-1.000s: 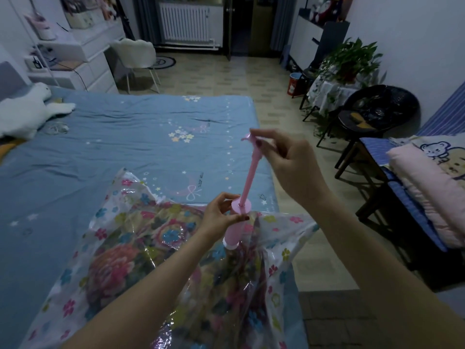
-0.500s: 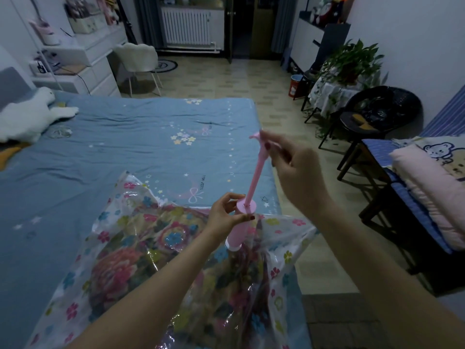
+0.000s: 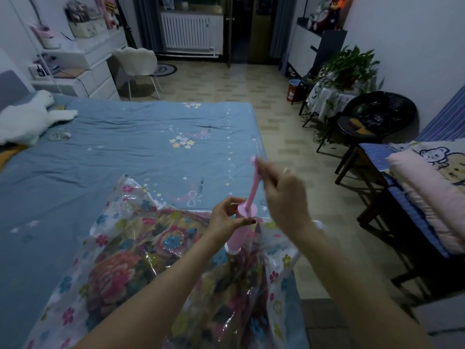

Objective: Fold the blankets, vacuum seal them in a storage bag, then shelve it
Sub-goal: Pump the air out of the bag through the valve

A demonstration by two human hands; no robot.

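Two hands (image 3: 284, 195) work a pink pump (image 3: 242, 222); bedsheet (image 3: 125, 152) reads "SLEEP WELL".

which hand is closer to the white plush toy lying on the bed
Left. The left hand grips the pink pump nearer the white plush toy; the right hand lies farther right, on the plunger.

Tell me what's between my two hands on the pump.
The pump's pink plunger rod spans from the left hand to the right hand, in the head view.
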